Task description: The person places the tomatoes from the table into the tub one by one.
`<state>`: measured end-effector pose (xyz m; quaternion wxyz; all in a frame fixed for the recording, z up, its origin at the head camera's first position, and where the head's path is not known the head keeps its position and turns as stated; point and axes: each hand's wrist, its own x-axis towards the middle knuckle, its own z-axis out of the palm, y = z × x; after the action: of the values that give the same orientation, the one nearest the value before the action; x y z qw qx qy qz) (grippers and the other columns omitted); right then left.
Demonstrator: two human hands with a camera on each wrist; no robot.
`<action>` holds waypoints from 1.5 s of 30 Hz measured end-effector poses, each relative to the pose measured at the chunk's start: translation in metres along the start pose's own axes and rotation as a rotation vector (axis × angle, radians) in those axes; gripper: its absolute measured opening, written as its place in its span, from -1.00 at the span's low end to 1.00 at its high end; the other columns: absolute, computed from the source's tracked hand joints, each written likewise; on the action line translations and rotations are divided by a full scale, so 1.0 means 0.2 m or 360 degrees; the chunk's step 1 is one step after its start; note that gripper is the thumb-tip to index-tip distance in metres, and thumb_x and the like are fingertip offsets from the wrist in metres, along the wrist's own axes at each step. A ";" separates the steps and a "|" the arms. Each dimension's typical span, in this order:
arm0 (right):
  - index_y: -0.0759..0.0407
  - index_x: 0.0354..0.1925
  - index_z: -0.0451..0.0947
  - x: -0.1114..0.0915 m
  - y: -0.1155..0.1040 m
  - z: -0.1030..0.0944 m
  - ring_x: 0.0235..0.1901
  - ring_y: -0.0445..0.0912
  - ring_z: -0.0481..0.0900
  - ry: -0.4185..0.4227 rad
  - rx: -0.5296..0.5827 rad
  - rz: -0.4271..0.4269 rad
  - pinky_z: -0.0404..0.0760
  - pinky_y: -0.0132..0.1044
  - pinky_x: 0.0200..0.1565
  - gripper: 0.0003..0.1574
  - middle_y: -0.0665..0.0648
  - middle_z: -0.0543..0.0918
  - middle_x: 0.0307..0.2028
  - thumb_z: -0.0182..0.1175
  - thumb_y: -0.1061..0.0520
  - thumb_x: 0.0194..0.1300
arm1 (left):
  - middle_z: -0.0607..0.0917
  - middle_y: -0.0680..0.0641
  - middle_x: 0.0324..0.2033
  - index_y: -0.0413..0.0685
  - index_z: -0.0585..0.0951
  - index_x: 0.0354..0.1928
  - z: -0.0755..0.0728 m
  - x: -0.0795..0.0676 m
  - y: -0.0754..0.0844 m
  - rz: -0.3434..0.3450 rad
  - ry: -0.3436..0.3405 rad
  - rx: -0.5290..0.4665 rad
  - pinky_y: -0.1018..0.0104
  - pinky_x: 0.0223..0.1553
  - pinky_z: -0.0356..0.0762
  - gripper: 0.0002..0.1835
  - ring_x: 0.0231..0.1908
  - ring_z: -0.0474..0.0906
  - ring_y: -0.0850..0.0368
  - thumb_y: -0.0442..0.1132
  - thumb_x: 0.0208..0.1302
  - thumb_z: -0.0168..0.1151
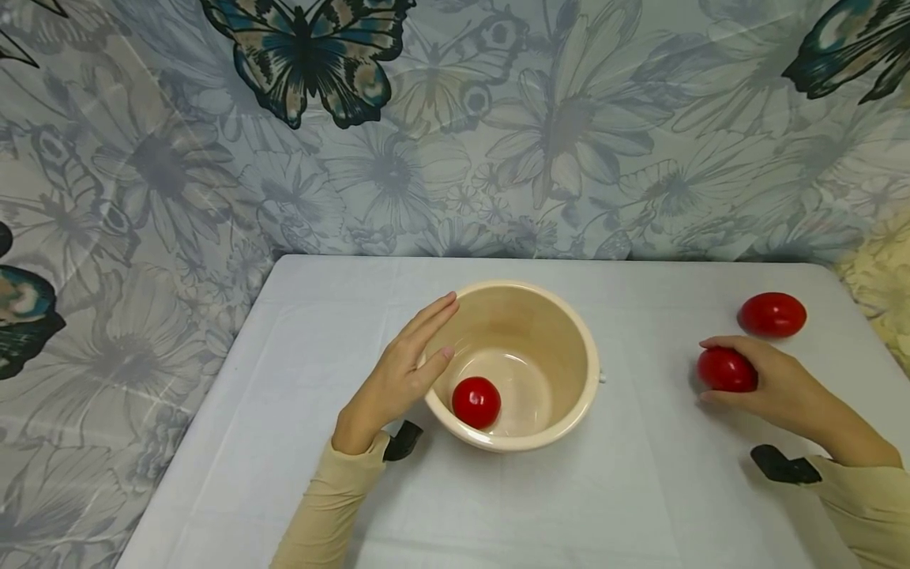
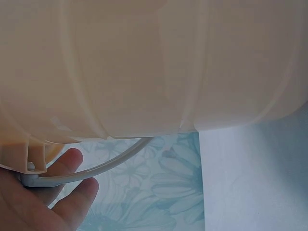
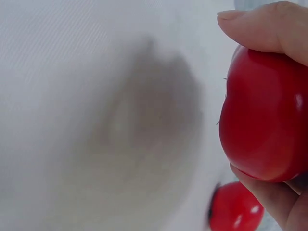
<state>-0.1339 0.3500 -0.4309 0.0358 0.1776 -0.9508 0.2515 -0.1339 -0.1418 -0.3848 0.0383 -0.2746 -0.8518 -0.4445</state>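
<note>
A cream plastic bucket (image 1: pixel 587 395) stands mid-table with one red tomato (image 1: pixel 476 402) at its bottom. At the bucket's left rim is my left hand (image 1: pixel 401 375), its fingers fairly straight and the thumb over the opening. In the left wrist view, fingertips (image 2: pixel 83 197) show beside the bucket's grey handle (image 2: pixel 115 161). My right hand (image 1: pixel 789 391) grips a second tomato (image 1: pixel 727 369) between thumb and fingers, at the right of the table. The right wrist view shows this tomato (image 3: pixel 264 115) close up, with its shadow on the cloth below.
Behind my right hand, a third tomato (image 1: pixel 772 314) lies near the table's back right corner. A white cloth (image 1: pixel 249 442) covers the table. Butterfly-and-flower patterned fabric (image 1: pixel 441 182) hangs behind and to the left.
</note>
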 end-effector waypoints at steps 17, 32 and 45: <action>0.30 0.14 0.46 0.03 -0.12 -0.04 -0.05 -0.01 0.57 0.0036 -0.0086 -0.0025 0.64 -0.41 -0.29 -0.04 0.39 0.62 -0.02 0.66 0.22 -0.28 | 0.23 0.03 0.51 -0.07 0.26 0.49 0.00 0.00 0.01 0.0011 -0.0008 0.0007 0.04 0.53 0.09 -0.41 0.52 0.12 0.09 -0.23 0.45 0.03; 0.33 0.16 0.44 0.04 -0.26 -0.07 -0.09 0.33 0.55 0.0054 -0.0050 0.0000 0.70 0.20 -0.30 -0.03 0.42 0.60 0.01 0.65 0.21 -0.24 | 0.22 0.06 0.51 -0.06 0.26 0.49 0.00 0.00 0.01 -0.0006 -0.0007 -0.0003 0.06 0.54 0.09 -0.41 0.52 0.11 0.12 -0.24 0.46 0.04; 0.38 0.19 0.33 0.06 -0.36 -0.09 -0.12 0.45 0.53 0.0084 0.0037 0.0083 0.65 0.33 -0.34 0.04 0.50 0.55 -0.01 0.65 0.20 -0.22 | 0.21 0.03 0.52 -0.05 0.25 0.50 0.00 0.00 0.00 0.0012 -0.0005 -0.0014 0.03 0.53 0.09 -0.40 0.52 0.11 0.10 -0.21 0.47 0.04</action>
<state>-0.1206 0.2961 -0.3795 0.0522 0.1465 -0.9508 0.2679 -0.1330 -0.1422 -0.3841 0.0374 -0.2787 -0.8489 -0.4476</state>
